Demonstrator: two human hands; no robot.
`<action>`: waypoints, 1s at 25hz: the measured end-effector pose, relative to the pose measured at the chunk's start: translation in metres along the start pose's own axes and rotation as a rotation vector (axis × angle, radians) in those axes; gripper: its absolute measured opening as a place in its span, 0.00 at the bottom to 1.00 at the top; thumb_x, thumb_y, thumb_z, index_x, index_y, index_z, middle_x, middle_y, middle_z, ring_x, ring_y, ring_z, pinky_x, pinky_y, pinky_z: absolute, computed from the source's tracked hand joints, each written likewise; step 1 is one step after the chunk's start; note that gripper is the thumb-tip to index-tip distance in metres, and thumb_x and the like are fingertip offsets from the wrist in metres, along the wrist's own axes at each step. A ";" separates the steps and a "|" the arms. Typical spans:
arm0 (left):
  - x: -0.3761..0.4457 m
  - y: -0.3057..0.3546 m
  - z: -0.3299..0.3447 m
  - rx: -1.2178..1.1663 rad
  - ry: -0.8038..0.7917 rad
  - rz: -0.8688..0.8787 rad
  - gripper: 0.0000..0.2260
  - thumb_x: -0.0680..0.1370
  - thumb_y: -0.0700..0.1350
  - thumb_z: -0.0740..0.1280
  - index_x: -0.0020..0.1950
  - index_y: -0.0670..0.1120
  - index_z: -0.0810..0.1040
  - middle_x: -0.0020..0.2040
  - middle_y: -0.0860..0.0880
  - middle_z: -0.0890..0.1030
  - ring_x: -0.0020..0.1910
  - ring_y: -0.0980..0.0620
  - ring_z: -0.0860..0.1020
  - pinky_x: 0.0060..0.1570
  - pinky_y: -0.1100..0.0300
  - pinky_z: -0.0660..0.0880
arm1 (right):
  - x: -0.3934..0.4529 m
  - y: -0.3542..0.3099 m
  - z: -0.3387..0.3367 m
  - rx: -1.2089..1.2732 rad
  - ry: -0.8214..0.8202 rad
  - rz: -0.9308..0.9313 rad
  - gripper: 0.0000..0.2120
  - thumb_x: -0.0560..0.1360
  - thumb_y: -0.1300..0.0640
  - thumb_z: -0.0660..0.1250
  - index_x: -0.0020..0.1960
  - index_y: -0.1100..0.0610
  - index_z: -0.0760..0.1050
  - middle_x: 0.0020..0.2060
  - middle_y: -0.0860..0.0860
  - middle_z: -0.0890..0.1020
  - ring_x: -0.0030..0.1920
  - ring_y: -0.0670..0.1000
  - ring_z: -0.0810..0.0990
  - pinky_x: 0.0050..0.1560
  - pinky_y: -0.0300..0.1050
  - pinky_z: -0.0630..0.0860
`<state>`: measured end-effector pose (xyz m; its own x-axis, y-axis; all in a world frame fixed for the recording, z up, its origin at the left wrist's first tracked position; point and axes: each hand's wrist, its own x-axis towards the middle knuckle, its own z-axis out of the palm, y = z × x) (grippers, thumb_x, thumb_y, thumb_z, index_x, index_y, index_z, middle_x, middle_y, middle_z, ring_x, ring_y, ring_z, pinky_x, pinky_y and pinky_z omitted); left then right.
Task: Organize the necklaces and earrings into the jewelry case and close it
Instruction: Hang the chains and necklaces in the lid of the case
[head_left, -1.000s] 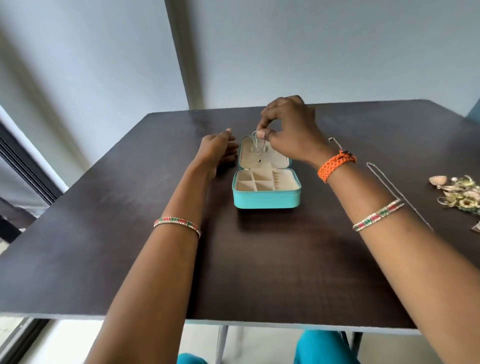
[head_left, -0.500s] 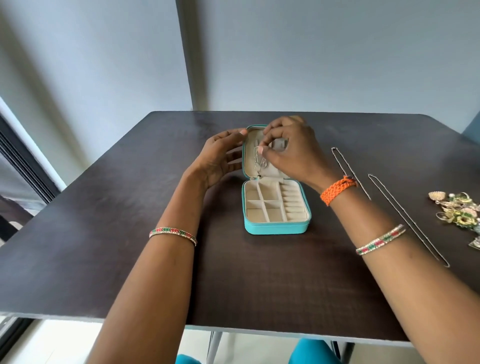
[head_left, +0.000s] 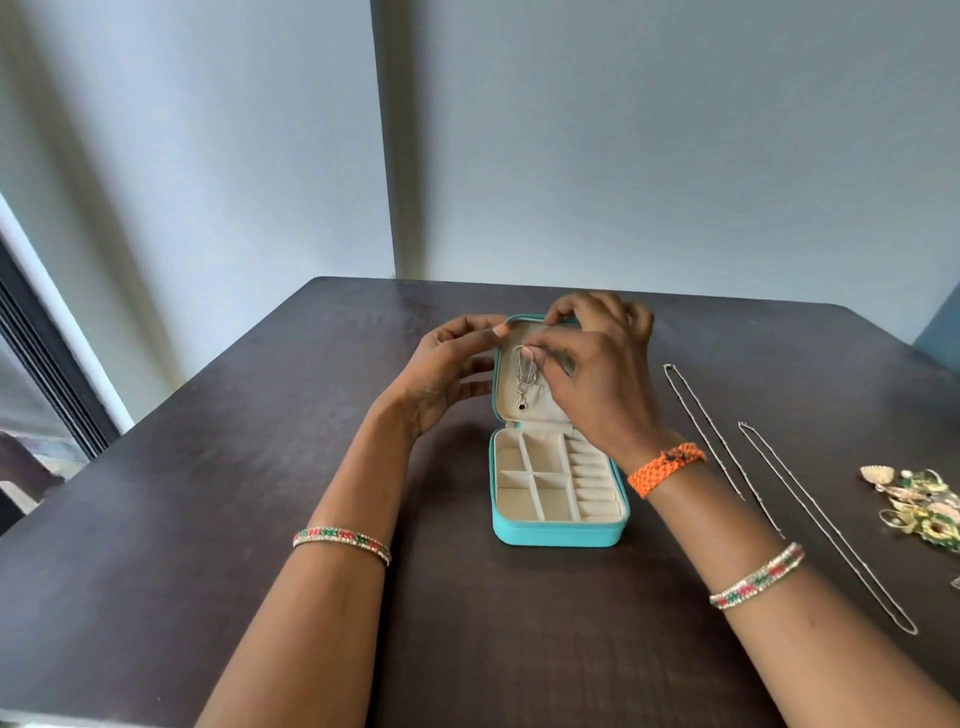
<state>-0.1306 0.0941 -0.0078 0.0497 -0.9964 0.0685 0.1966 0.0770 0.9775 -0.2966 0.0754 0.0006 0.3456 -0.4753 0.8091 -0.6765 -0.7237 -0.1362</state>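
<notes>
The right hand (head_left: 597, 374) pinches the thin silver pendant necklace (head_left: 522, 382) against the cream lining of the raised lid of the open turquoise jewelry case (head_left: 558, 532), while the left hand (head_left: 447, 371) holds that lid's left edge with curled fingers. The necklace hangs down inside the lid (its dark pendant near the hinge), above the case's divided cream tray. Right of the case on the dark wooden counter (head_left: 208, 493) lie two long silver chain necklaces (head_left: 826, 525), and farther right a cluster of green and gold earrings (head_left: 924, 506).
</notes>
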 end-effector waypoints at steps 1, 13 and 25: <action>0.000 0.001 0.000 0.016 -0.006 0.001 0.03 0.76 0.43 0.67 0.49 0.48 0.78 0.45 0.48 0.80 0.41 0.52 0.79 0.39 0.61 0.77 | 0.000 0.000 0.000 -0.014 0.017 0.011 0.02 0.69 0.53 0.70 0.40 0.49 0.82 0.43 0.46 0.78 0.50 0.51 0.74 0.51 0.45 0.54; -0.001 0.000 0.003 0.102 -0.032 0.024 0.06 0.75 0.46 0.69 0.51 0.48 0.80 0.47 0.49 0.82 0.46 0.51 0.80 0.43 0.59 0.78 | 0.000 -0.003 0.002 -0.090 0.057 0.121 0.02 0.70 0.54 0.71 0.42 0.49 0.83 0.44 0.47 0.77 0.52 0.52 0.72 0.54 0.50 0.56; -0.001 0.001 0.003 0.093 -0.047 0.035 0.05 0.75 0.45 0.69 0.50 0.49 0.80 0.47 0.49 0.83 0.45 0.51 0.81 0.44 0.58 0.79 | 0.004 -0.008 -0.005 -0.077 0.079 0.257 0.12 0.63 0.53 0.77 0.41 0.49 0.75 0.46 0.47 0.75 0.52 0.51 0.73 0.49 0.43 0.52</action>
<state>-0.1339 0.0951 -0.0064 0.0083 -0.9939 0.1100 0.1041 0.1103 0.9884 -0.2934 0.0821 0.0079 0.1062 -0.5955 0.7963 -0.7836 -0.5431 -0.3016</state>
